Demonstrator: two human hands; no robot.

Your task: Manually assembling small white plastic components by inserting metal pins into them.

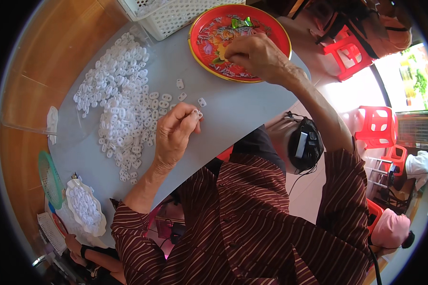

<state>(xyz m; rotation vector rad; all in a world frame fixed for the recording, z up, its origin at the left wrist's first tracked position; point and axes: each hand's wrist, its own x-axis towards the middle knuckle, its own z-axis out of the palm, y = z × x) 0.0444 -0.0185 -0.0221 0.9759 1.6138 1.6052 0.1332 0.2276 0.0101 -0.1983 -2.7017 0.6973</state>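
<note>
My left hand is closed in a pinch above the grey table, holding a small white two-holed plastic piece at its fingertips. Beside it, to the left, spreads a big heap of similar white plastic pieces; a few loose ones lie just beyond the fingers. My right hand reaches over a round red tray with a yellow edge and flower pattern. Its fingers are pressed together, and whatever they hold is hidden. Many small thin metal parts are scattered in the tray, along with a shiny green wrapper.
A white perforated basket stands at the table's far edge. At lower left are a dish of white pieces, a green mesh basket and another person's arm. Red stools and other people are on the right.
</note>
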